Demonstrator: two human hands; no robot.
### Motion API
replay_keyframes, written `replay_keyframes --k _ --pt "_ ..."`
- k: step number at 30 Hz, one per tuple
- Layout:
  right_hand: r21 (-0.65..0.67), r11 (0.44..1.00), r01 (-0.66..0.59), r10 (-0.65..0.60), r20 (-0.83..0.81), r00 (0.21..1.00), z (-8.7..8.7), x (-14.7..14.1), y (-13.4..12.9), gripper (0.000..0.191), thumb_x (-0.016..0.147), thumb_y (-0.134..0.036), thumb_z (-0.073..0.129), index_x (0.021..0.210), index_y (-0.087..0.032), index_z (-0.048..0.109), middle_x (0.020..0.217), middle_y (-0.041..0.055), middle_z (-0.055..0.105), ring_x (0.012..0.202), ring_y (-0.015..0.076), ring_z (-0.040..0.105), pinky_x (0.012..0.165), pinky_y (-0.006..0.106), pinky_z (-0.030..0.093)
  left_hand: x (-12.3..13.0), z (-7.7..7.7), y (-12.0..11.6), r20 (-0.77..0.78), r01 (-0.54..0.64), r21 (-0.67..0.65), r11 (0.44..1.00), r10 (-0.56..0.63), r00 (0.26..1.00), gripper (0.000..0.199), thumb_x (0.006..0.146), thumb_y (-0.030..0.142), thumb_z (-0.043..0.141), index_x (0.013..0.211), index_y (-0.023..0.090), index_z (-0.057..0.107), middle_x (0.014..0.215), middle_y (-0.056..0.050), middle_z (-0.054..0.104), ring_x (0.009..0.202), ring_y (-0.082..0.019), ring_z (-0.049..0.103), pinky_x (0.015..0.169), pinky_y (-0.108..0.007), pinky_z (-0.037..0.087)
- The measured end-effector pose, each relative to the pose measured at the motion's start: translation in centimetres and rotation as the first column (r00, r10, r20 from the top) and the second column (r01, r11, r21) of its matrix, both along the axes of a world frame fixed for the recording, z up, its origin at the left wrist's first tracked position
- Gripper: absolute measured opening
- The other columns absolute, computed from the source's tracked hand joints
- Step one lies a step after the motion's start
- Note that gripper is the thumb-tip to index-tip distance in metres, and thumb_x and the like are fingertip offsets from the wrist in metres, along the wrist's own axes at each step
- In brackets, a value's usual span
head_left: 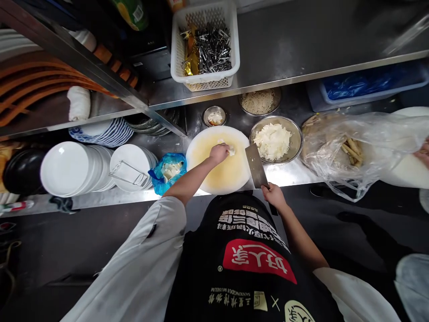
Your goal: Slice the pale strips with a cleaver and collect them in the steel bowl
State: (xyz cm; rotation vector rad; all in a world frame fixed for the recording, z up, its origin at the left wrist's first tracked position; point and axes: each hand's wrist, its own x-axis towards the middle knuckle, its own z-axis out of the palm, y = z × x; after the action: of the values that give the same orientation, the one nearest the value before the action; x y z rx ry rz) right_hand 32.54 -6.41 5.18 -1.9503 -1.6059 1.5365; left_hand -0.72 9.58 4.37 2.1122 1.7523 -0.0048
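Observation:
My right hand [273,195] grips the handle of a cleaver [256,166], whose broad blade lies beside the right edge of the cutting board. Over the round, yellowish-white cutting board [214,176], my left hand [219,153] is closed on some small white food pieces [231,150], partly hidden by the fingers. Right of the board sits a steel bowl [296,147] heaped with thin white slices [273,139]. A blue plastic bag [159,181] with pale pieces inside lies against the board's left side. Behind the board is a small metal bowl [205,117] with white bits.
A steel shelf [284,44] overhangs the counter and carries a white basket [181,58] of metal clips. Stacked white plates [67,167] stand left. To the right are a clear plastic bag [375,147] with brownish sticks and another person's hand [424,154]. A bowl of noodle-like strands [258,102] is behind.

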Motion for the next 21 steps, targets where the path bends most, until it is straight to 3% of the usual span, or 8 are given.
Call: replay_keyframes --k 2,5,7,10,14,17,21 --pt "0.005 0.995 -0.099 0.099 0.004 0.995 0.2 -0.1 0.4 0.030 0.091 -0.049 0.050 0.074 -0.024 0.050 0.053 -0.0019 0.058 0.047 0.0156 0.057 0.051 0.025 0.040 -2.3 0.1 -3.4 -0.004 0.086 0.023 0.996 -0.086 0.996 0.028 0.086 0.014 0.055 0.103 0.023 0.075 0.112 -0.007 0.071 0.108 -0.024 0.064 0.092 -0.034 0.051" --pt "-0.009 0.972 -0.233 0.233 0.030 0.972 0.5 -1.1 0.8 0.033 0.093 -0.050 0.048 0.072 -0.024 0.050 0.054 -0.0011 0.059 0.050 0.0159 0.057 0.053 0.025 0.039 -4.8 -1.0 -8.7 0.005 0.133 0.008 0.991 -0.133 0.991 0.028 0.085 0.011 0.057 0.101 0.023 0.076 0.108 -0.008 0.072 0.109 -0.025 0.064 0.095 -0.036 0.050" --pt "-0.004 0.950 -0.313 0.313 0.069 0.947 0.7 -2.2 0.9 0.034 0.094 -0.050 0.048 0.072 -0.024 0.051 0.058 0.0002 0.061 0.052 0.0161 0.058 0.054 0.026 0.039 -5.8 -2.4 -11.7 0.038 0.090 0.020 0.996 -0.090 0.995 0.031 0.084 0.010 0.057 0.105 0.022 0.075 0.111 -0.008 0.071 0.110 -0.024 0.064 0.099 -0.037 0.050" --pt "0.032 0.912 -0.410 0.401 0.149 0.904 0.9 -4.1 0.7 0.034 0.095 -0.050 0.047 0.074 -0.023 0.053 0.061 0.0020 0.063 0.058 0.0171 0.060 0.057 0.025 0.040 -6.3 -4.7 -14.6 0.133 -0.077 0.101 0.992 0.063 0.989 0.031 0.089 0.013 0.055 0.114 0.021 0.072 0.121 -0.008 0.070 0.116 -0.023 0.061 0.104 -0.037 0.049" --pt "0.055 0.874 -0.483 0.467 0.178 0.866 0.6 -6.6 0.8 0.037 0.097 -0.050 0.045 0.074 -0.023 0.055 0.062 0.0029 0.063 0.060 0.0174 0.060 0.059 0.026 0.040 -6.1 -6.8 -16.0 0.245 -0.229 0.172 0.958 0.183 0.952 0.028 0.093 0.019 0.053 0.114 0.018 0.071 0.124 -0.009 0.068 0.119 -0.023 0.060 0.107 -0.040 0.048" --pt "-0.018 0.876 -0.482 0.481 0.113 0.870 -0.3 -8.1 1.5 0.036 0.096 -0.048 0.047 0.073 -0.022 0.055 0.059 0.0012 0.061 0.054 0.0153 0.057 0.056 0.025 0.040 -6.1 -7.4 -16.1 0.263 -0.198 0.153 0.968 0.153 0.953 0.029 0.091 0.017 0.054 0.113 0.020 0.072 0.124 -0.009 0.068 0.121 -0.024 0.059 0.109 -0.044 0.046" --pt "-0.145 0.923 -0.356 0.368 0.063 0.928 -1.4 -8.9 3.1 0.034 0.095 -0.049 0.049 0.073 -0.022 0.054 0.051 -0.0021 0.056 0.043 0.0142 0.050 0.051 0.026 0.039 -6.2 -7.1 -15.9 0.242 -0.141 0.073 0.987 0.119 0.963 0.035 0.089 0.014 0.055 0.119 0.022 0.071 0.132 -0.010 0.064 0.126 -0.024 0.055 0.113 -0.045 0.042"
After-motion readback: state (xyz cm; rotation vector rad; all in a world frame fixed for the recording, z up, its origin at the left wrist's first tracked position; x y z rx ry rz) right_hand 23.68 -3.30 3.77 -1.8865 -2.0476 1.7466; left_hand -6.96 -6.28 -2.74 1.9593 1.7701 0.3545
